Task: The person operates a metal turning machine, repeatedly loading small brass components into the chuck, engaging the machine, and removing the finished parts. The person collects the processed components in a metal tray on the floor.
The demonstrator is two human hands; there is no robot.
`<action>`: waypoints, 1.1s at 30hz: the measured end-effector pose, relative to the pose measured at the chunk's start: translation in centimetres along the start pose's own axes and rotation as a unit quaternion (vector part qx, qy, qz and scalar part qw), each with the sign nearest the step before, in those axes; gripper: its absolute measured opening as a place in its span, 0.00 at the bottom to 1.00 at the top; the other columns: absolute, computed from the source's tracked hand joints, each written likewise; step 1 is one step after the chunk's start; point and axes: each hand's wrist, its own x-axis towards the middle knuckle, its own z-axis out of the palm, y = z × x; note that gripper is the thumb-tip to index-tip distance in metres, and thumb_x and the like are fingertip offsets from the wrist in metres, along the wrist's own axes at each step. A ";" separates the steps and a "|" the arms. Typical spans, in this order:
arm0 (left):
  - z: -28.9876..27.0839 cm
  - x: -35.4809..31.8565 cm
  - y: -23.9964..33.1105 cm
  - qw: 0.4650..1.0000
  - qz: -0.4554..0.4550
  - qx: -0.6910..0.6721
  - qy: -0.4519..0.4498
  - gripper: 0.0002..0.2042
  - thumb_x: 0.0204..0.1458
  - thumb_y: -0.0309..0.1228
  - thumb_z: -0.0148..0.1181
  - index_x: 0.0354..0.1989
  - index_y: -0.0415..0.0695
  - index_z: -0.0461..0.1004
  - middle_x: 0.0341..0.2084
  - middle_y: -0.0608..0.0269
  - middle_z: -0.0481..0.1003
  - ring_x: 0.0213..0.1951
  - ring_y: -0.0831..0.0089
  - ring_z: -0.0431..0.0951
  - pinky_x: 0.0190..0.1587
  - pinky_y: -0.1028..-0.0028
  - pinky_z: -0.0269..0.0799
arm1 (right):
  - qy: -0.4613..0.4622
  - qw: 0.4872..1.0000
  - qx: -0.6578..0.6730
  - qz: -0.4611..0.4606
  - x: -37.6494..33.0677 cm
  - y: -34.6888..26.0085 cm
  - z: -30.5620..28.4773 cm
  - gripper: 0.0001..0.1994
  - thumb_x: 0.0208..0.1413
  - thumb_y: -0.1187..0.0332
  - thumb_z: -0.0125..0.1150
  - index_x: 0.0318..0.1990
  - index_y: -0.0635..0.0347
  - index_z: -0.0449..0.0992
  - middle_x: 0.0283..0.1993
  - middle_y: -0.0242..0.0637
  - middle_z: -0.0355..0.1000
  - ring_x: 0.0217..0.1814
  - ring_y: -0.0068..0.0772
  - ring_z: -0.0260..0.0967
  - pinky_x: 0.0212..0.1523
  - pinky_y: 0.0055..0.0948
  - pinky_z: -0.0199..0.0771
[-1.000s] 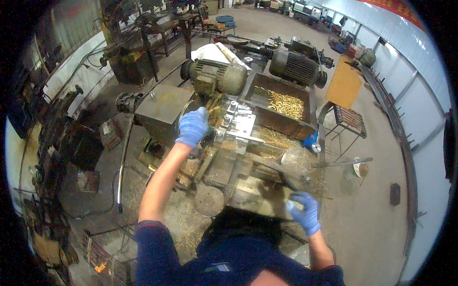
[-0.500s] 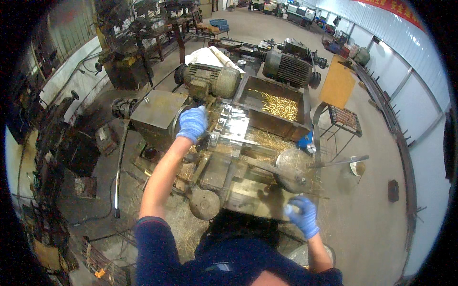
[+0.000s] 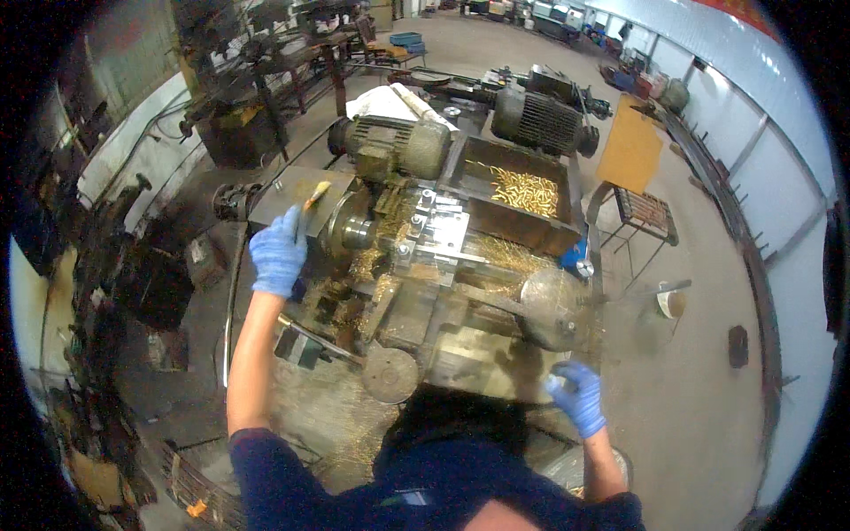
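My left hand, in a blue glove, is closed on a small brush with pale yellow bristles pointing up and away. It is over the near left side of the lathe headstock, left of the round chuck. Right of the chuck sits the bright metal tool block with its bolts. Low on the right, my right hand, also gloved in blue, has its fingers curled together beside the machine's near right corner. Something small and pale shows at its fingertips, too small to name.
A dark metal tray holds many small brass-coloured parts. Two motors stand behind the machine. Round handwheels jut toward me, and brass chips cover the bed. On the right are a rack and a bucket.
My left hand has moved left and slightly nearer, off the chuck, and the brush now shows in it. My right hand stays low on the right, fingers still curled.
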 end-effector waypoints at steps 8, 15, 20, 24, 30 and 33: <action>-2.2 -1.9 -1.0 0.984 -0.092 -0.081 -0.125 0.19 0.53 0.36 0.50 0.54 0.49 0.66 0.43 0.50 0.73 0.41 0.62 0.75 0.43 0.67 0.69 | 0.094 0.976 -0.164 0.107 -4.3 6.4 -7.0 0.16 0.42 0.56 0.65 0.31 0.59 0.76 0.33 0.46 0.72 0.36 0.46 0.70 0.40 0.38 0.69; 2.8 -12.6 2.7 0.954 -0.045 -0.255 -0.150 0.17 0.55 0.34 0.50 0.48 0.36 0.70 0.44 0.51 0.73 0.43 0.63 0.73 0.48 0.68 0.66 | 0.064 0.800 -0.214 0.556 -26.3 17.2 -13.1 0.20 0.43 0.50 0.60 0.30 0.61 0.77 0.31 0.46 0.74 0.35 0.45 0.72 0.39 0.34 0.70; 3.7 -14.9 8.8 0.834 -0.278 -0.338 -0.336 0.19 0.55 0.37 0.50 0.46 0.31 0.69 0.36 0.51 0.75 0.34 0.70 0.72 0.36 0.74 0.68 | -0.077 0.811 -0.259 0.519 -34.2 19.1 -4.9 0.22 0.38 0.47 0.59 0.31 0.59 0.78 0.35 0.48 0.73 0.41 0.47 0.70 0.43 0.38 0.69; 5.2 -15.7 6.2 0.878 -0.144 -0.348 -0.294 0.16 0.53 0.36 0.52 0.39 0.31 0.71 0.25 0.62 0.72 0.25 0.76 0.67 0.27 0.76 0.64 | -0.150 0.835 -0.208 0.487 -33.1 17.4 -0.5 0.24 0.37 0.48 0.59 0.33 0.62 0.77 0.40 0.48 0.71 0.43 0.47 0.69 0.46 0.36 0.68; 5.7 -15.7 5.7 0.869 -0.145 -0.362 -0.303 0.13 0.53 0.33 0.52 0.38 0.32 0.71 0.25 0.61 0.73 0.26 0.75 0.68 0.29 0.75 0.64 | -0.226 0.794 -0.277 0.491 -32.5 18.6 1.6 0.25 0.40 0.46 0.54 0.32 0.62 0.78 0.38 0.51 0.72 0.43 0.46 0.69 0.47 0.38 0.67; 5.1 -14.7 6.6 0.854 -0.152 -0.380 -0.321 0.13 0.53 0.33 0.53 0.38 0.32 0.71 0.27 0.59 0.73 0.28 0.75 0.69 0.31 0.74 0.66 | -0.180 0.819 -0.245 0.487 -32.7 19.5 1.6 0.26 0.40 0.46 0.54 0.35 0.63 0.77 0.38 0.53 0.71 0.44 0.50 0.67 0.48 0.39 0.66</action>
